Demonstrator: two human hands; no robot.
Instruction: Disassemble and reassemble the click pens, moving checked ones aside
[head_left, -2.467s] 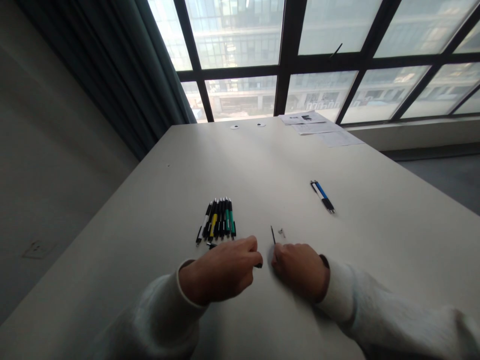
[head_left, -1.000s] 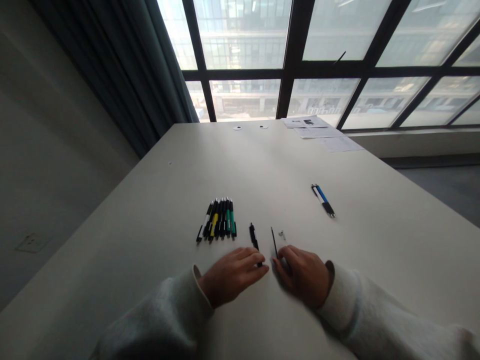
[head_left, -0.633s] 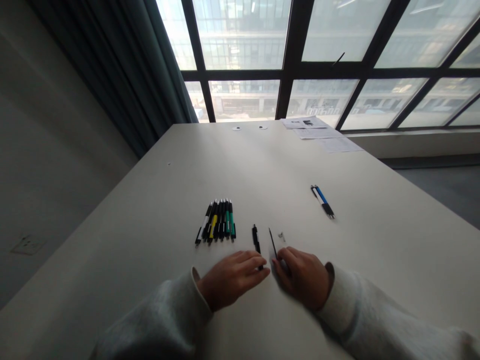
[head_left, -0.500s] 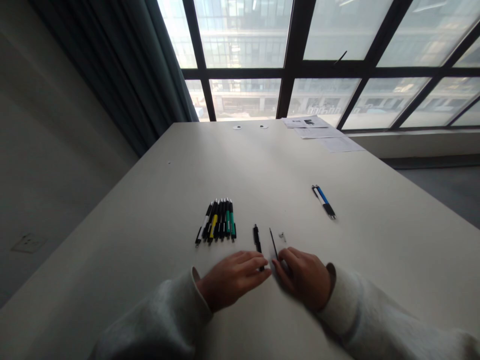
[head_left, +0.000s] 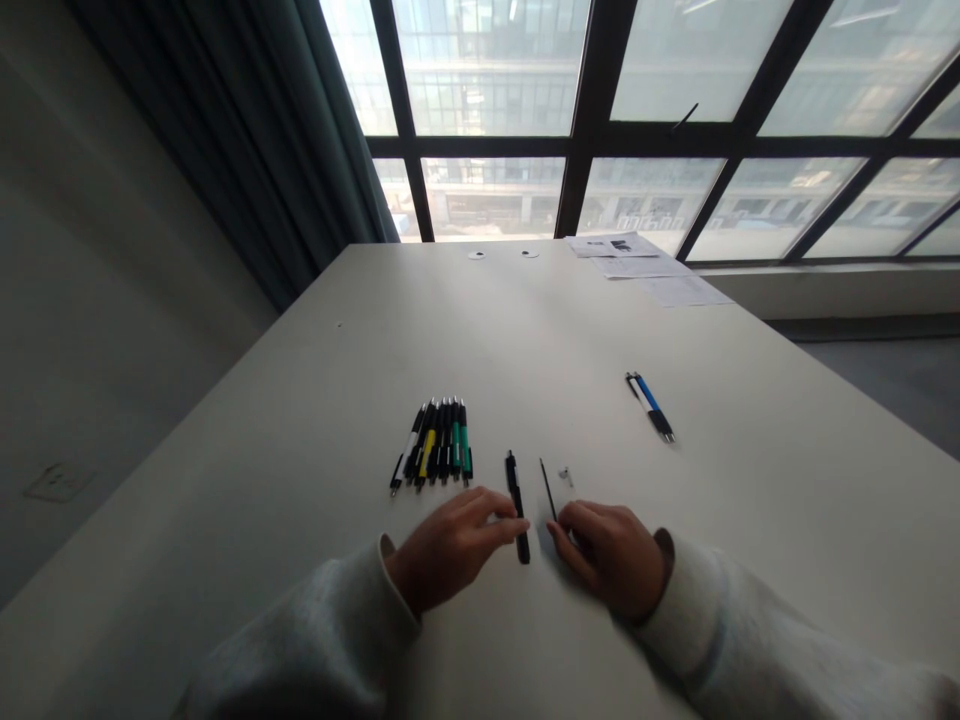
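Note:
A black pen barrel (head_left: 514,482) lies lengthwise in front of me, its near end showing below my fingers. My left hand (head_left: 457,545) reaches it from the left, with thumb and forefinger closed at its lower half. To its right, a thin dark pen refill (head_left: 547,484) points away from me. Its near end is pinched between the thumb and fingers of my right hand (head_left: 607,555), which rests on the table. Just beyond that hand lie small pen parts (head_left: 565,475), a clear or silvery piece among them, too small to make out fully.
Left of the barrel, several pens (head_left: 435,445) with white, yellow, black and green barrels lie side by side. Two more pens (head_left: 649,405), one blue and one white, lie to the right. Paper sheets (head_left: 637,262) sit at the white table's (head_left: 300,420) far right corner.
My left hand's fingers have drawn together and shifted slightly left, uncovering the near end of the black pen barrel. My right hand keeps the refill in nearly the same spot.

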